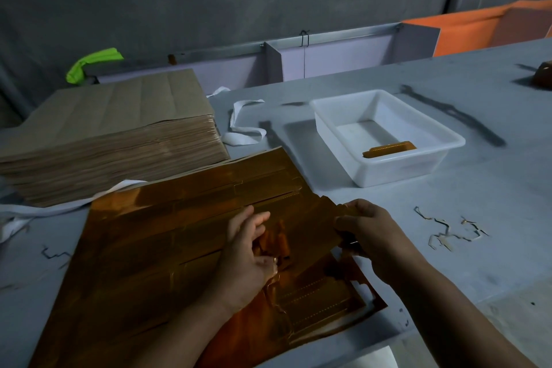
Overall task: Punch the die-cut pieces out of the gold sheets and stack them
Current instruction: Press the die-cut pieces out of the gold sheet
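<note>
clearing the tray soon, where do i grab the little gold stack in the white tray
Probably from above, since the walls of the white tray block the sides. Pinch the gold stack across its short width near the middle; it lies flat, close along the near wall.

both hands on gold sheet, white tray beyond

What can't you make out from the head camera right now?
Head view: gold pieces in the white tray: too small to count, partly behind its near wall.
Left hand: gripping or just pressing the gold sheet? Dim, glare.
Right hand pinches the sheet's edge; fingers hide whether a piece is free.
Brown object: cut off by right edge.
</note>
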`<state>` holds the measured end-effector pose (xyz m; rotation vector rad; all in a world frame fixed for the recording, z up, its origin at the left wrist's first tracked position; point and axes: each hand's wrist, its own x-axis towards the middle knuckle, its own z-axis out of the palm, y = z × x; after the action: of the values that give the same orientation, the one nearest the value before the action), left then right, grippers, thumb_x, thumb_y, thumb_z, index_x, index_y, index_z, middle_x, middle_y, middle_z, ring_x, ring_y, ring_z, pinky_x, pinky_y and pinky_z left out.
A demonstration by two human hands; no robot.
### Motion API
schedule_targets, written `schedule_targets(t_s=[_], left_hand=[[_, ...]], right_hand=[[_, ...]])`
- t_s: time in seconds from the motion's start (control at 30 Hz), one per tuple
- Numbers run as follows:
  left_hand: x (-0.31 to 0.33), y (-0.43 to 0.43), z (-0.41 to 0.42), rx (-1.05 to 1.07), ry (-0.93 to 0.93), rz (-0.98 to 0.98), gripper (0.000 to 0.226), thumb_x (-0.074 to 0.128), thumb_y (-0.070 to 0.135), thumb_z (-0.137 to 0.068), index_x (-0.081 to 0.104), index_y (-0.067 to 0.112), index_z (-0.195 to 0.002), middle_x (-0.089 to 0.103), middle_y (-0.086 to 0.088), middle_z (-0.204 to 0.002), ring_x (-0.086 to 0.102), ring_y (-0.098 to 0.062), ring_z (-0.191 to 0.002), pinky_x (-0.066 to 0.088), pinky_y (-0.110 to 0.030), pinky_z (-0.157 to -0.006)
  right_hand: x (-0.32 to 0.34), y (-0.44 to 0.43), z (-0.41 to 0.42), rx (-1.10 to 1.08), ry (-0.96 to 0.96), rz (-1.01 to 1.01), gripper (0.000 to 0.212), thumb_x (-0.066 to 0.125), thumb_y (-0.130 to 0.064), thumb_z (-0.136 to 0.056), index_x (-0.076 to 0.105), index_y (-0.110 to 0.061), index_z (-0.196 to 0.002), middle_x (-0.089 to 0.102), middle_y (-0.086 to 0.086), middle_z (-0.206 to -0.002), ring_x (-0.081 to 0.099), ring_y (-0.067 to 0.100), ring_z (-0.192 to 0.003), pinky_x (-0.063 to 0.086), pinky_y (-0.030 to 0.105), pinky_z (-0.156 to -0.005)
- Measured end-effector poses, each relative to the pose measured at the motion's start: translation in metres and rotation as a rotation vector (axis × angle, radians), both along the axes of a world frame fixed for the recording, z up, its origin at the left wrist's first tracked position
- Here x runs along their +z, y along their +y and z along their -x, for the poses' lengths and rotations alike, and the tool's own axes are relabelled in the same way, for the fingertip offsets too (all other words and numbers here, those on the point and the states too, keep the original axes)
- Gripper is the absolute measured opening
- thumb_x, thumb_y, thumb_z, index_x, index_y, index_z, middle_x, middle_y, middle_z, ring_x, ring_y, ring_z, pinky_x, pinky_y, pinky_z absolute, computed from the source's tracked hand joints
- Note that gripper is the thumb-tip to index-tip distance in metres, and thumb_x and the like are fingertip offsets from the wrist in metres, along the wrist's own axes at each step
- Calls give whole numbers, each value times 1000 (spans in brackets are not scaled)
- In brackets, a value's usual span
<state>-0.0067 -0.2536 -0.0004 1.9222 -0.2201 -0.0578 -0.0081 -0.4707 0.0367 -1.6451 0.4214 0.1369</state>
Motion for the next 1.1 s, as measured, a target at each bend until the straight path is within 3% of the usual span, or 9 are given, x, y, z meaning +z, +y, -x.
schedule_targets(t_s=[0.17, 0.33, 0.47, 0.57, 0.63, 0.73, 0.87, 0.97, 1.1], left_hand=[[-1, 0, 1, 36, -36, -15, 82, 65, -16, -80, 40, 52, -118, 15, 28, -146, 33, -4, -136, 59, -26, -78], [3, 2, 0, 55, 3, 67, 73, 58, -18, -82, 48, 45, -117, 27, 18, -143, 39, -7, -131, 55, -14, -69], [9, 3, -7, 114, 91, 95, 61, 56, -14, -85, 54, 40, -114, 38, 16, -129, 46, -8, -125, 56, -21, -64], [11, 2, -13, 164, 41, -86, 56, 55, -12, -88, 54, 41, -107, 40, 14, -133, 45, -10, -128, 57, -28, -81], [10, 2, -17, 204, 2, -277, 49, 56, -4, -90, 57, 37, -116, 37, 14, -137, 40, -10, -130, 55, -30, -90], [6, 2, -20, 233, -25, -419, 40, 57, 8, -94, 57, 32, -126, 38, 15, -132, 41, -9, -125, 56, -23, -84], [1, 0, -23, 239, -22, -463, 32, 56, 12, -96, 59, 32, -121, 38, 19, -120, 38, -2, -113, 41, -8, -62], [-1, 0, -24, 251, -29, -469, 24, 57, 17, -96, 61, 34, -112, 35, 20, -113, 37, -1, -108, 38, -10, -67], [-2, 0, -23, 255, -23, -456, 20, 58, 19, -96, 62, 32, -109, 36, 19, -113, 39, -3, -108, 51, -23, -83]], right_hand=[[-2, -2, 0, -24, -5, 8, 8, 61, -3, -92, 60, -8, -97, 68, 20, -92, 64, 27, -73, 52, 28, -55], [-3, -2, 0, -25, 4, 3, 7, 59, -2, -93, 59, -8, -97, 67, 22, -93, 64, 27, -74, 53, 30, -58], [-3, -1, -2, -16, 1, -10, 8, 58, -2, -93, 60, -8, -98, 67, 21, -93, 64, 27, -76, 52, 30, -58], [-3, 0, -3, -9, -6, -12, 7, 59, -2, -93, 60, -8, -97, 65, 17, -87, 63, 25, -73, 51, 26, -54], [-2, 1, -4, -6, -11, -25, 7, 59, -1, -93, 60, -7, -95, 64, 15, -83, 62, 24, -70, 50, 27, -53], [0, 2, -6, -3, -26, -41, 7, 59, 0, -92, 60, -6, -93, 62, 13, -77, 59, 24, -65, 49, 30, -55], [0, 4, -8, 1, -44, -43, 4, 62, -4, -92, 61, -6, -93, 63, 13, -76, 58, 22, -62, 49, 31, -56], [0, 4, -8, -4, -60, -45, 4, 65, -6, -91, 61, -6, -91, 65, 10, -71, 60, 20, -59, 49, 31, -56], [-1, 7, -9, -9, -56, -55, 5, 65, -10, -93, 62, -6, -93, 64, 12, -77, 59, 21, -61, 49, 31, -57]])
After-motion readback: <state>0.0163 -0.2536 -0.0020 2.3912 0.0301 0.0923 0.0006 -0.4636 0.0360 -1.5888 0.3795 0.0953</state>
